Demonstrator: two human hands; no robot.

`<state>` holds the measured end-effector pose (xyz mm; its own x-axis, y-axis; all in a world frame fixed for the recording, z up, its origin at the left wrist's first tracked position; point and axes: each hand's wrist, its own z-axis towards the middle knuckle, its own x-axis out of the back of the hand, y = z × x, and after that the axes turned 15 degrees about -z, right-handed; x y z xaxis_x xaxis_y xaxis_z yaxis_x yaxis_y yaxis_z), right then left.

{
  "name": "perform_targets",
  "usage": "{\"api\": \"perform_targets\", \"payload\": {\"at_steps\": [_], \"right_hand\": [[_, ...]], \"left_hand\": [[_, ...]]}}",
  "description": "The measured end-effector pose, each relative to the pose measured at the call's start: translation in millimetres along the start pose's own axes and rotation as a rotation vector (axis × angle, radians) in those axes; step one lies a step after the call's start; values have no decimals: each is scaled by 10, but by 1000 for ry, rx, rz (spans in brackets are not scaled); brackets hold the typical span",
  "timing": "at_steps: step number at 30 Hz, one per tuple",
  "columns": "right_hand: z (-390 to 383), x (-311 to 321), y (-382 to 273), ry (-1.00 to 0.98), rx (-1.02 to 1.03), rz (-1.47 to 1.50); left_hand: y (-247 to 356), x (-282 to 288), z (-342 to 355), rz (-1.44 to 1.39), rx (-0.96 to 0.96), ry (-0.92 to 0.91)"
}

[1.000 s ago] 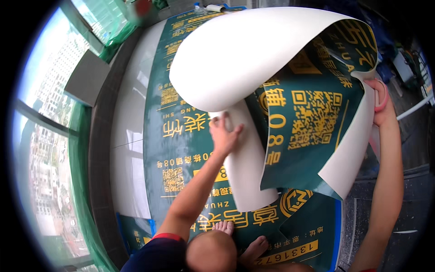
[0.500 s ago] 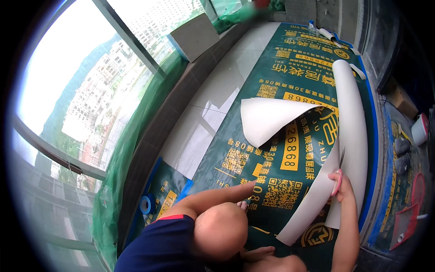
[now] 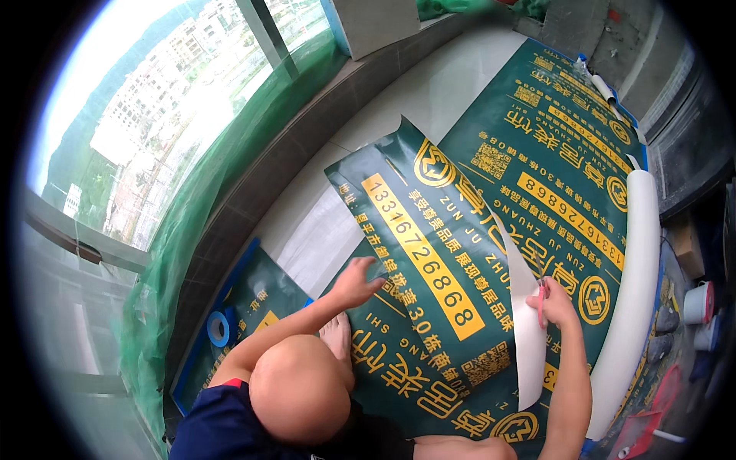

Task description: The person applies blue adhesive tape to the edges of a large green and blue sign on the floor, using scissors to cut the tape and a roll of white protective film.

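My right hand (image 3: 553,307) grips a pair of scissors by their pink handles (image 3: 540,305), the thin blades pointing away from me. Beneath and left of it lies a loose piece of dark green floor-protection sheet (image 3: 460,264) with yellow print, green side up. Its right edge curls over and shows a white backing (image 3: 529,345). At that piece's left edge is my left hand (image 3: 355,284), fingers apart; whether the fingertips touch the sheet is unclear. More of the green sheet (image 3: 498,115) covers the floor, and along the right runs its rolled part (image 3: 635,230), white side out.
Blue tape (image 3: 219,328) rests on sheeting at the left. A window with green netting (image 3: 230,176) and a low ledge bound the left side. A pale board (image 3: 376,27) leans there. To the right are a white bucket (image 3: 698,303) and a red dustpan (image 3: 640,433).
The loose piece, white backing up before, now lies mostly green side up and further left. My left hand has drawn back to its left edge. My right hand still holds the scissors; the view has shifted.
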<state>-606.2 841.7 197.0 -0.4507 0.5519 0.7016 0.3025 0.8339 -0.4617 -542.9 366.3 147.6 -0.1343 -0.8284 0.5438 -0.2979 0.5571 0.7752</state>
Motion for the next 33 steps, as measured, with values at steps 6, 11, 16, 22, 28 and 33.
{"api": "perform_targets", "payload": {"at_steps": [6, 11, 16, 22, 28, 33], "right_hand": [[90, 1007, -787, 16, 34, -359], [27, 1947, -1881, 8, -135, -848], [398, 2241, -2838, -21, -191, -1200], [1290, 2558, -3895, 66, 8, -1432], [2112, 2877, -4530, -54, 176, -1578], [2776, 2601, -5252, -39, 235, -1806]], "left_hand": [[-695, 1148, 1623, 197, -223, 507], [-508, 1521, 3345, 6, -58, 334], [-440, 831, 3145, -162, 217, 192], [-904, 476, 2401, -356, 178, 269], [-717, 534, 2154, -15, -414, 225], [-788, 464, 1950, 176, -496, -210]]}}
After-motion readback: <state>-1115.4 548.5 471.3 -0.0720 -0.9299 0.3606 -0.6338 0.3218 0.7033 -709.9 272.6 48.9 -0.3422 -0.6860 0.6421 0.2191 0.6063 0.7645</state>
